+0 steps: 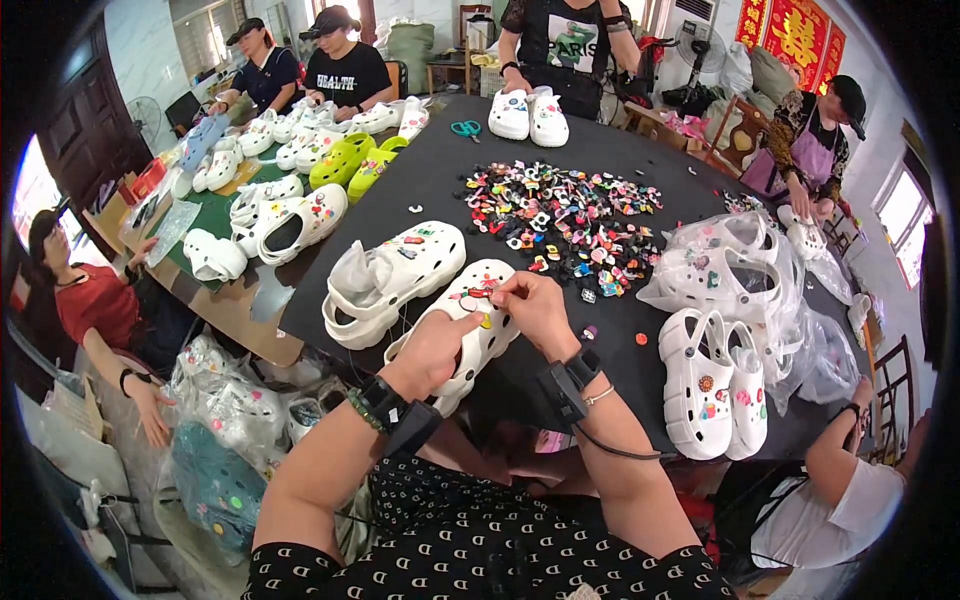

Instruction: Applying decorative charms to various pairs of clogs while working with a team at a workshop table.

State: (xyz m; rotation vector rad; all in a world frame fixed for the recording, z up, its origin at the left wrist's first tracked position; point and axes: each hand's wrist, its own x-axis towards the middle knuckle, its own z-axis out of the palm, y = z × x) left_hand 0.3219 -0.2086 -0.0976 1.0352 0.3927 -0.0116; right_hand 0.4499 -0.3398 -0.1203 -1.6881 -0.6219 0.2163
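My left hand is closed around a white clog, its fingers partly hidden inside the shoe opening. With fingers pinched together, my right hand presses on a small red shoe charm at the clog's upper. A yellow charm shows on the same clog. Just left of it lies another white clog, with charms on its top and clear plastic inside. Beyond my hands spreads a big heap of colourful charms on the black tabletop.
White clogs stand on the right, beside bagged clogs. Teal scissors lie at the far side. Several people work around the table, one holding white clogs opposite me. More clogs, including lime-green clogs, fill the left table; bagged clogs sit below.
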